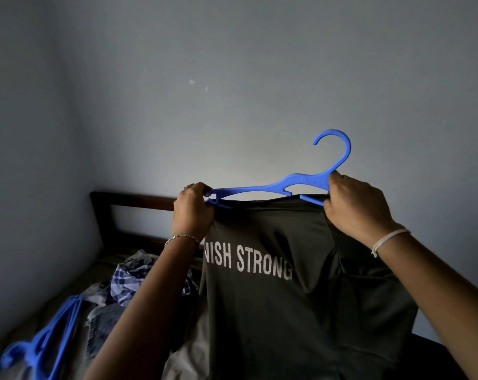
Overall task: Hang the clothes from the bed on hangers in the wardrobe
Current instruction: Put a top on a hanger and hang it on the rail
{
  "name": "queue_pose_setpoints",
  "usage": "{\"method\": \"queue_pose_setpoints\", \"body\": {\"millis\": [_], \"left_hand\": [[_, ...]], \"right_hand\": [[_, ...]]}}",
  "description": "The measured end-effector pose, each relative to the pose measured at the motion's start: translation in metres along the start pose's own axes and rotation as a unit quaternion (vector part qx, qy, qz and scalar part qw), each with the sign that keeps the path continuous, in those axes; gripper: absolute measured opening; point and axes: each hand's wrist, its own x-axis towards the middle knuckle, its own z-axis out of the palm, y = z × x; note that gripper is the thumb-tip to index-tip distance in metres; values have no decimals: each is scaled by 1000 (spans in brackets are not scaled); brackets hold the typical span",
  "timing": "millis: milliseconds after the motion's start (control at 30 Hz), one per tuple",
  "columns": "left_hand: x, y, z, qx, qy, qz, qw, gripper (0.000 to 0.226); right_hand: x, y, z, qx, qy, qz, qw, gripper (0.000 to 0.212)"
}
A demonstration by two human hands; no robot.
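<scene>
A dark t-shirt (pixel 281 311) with white letters hangs in front of me, held up in the air. A blue plastic hanger (pixel 273 187) lies along its top edge, hook pointing up to the right. My left hand (pixel 192 211) grips the hanger's left end together with the shirt's shoulder. My right hand (pixel 353 207) grips the hanger below the hook and the shirt's other shoulder. The hanger's lower bar is partly hidden inside the shirt.
A pile of clothes (pixel 130 281), including a checked blue garment, lies on the bed below left. Several blue hangers (pixel 45 341) lie at the bed's near left. A dark wooden headboard (pixel 133 201) stands against the grey wall (pixel 232 78).
</scene>
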Motion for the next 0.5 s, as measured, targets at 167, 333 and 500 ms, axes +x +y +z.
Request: {"method": "queue_pose_setpoints", "body": {"millis": [167,333,500], "left_hand": [[2,-2,-2,-85,-30,-53,995,24],[4,4,-4,-104,-57,-53,991,24],[-1,14,-3,-45,-40,-26,998,23]], "right_hand": [[2,13,9,64,-50,34,996,16],[2,18,11,58,-46,38,997,17],[2,7,4,5,4,13,1000,14]]}}
